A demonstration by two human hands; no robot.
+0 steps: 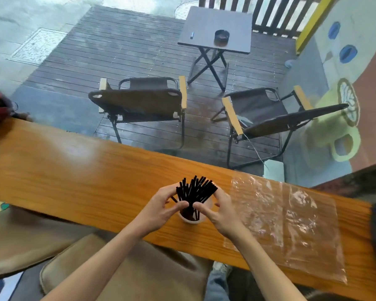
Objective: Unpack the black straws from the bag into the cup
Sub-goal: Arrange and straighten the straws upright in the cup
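Both hands cup the black straws (194, 193) standing in the translucent cup (191, 217). Left hand (161, 208) and right hand (219, 210) curl thumbs and fingers round the fanned bundle, likely to gather it so none tips out. Just right of the cup, the clear plastic bag (284, 224) lies flat on the wooden counter (74, 177), seemingly emptied, so the unpacking looks nearly done.
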